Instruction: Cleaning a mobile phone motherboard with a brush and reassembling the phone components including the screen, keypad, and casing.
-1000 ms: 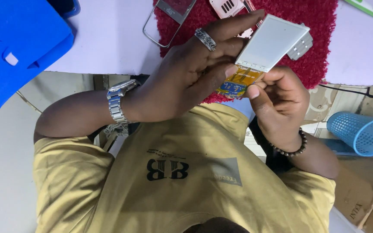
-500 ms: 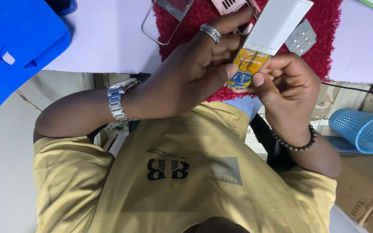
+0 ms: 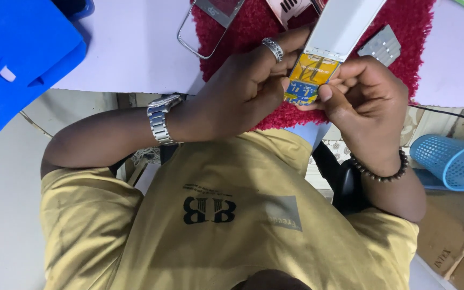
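White table (image 3: 135, 53) runs across the top of the view, with a red fuzzy mat (image 3: 404, 59) laid on it as a work pad; loose parts sit on the mat, probably so they do not slide or scratch.

Both hands are raised together above the near edge of the mat, clamped on one thing: a flat grey-white display panel (image 3: 345, 24) with a yellow and blue flex strip (image 3: 307, 80) hanging from its lower end. Left hand (image 3: 243, 96), ring and wristwatch on it, pinches the panel's left side. Right hand (image 3: 366, 102), bead bracelet at the wrist, has its thumb pressed on the strip's lower end. Held close to the chest and tilted up, apparently for a steady close look.

Around: metal frame (image 3: 200, 32) and small metal plate (image 3: 379, 45) on the mat, blue case (image 3: 22, 59) at left, blue basket (image 3: 452, 161) on the floor at right.

Hidden: the panel's top is cut off by the picture edge; fingers cover the strip's edges; its underside is unseen.
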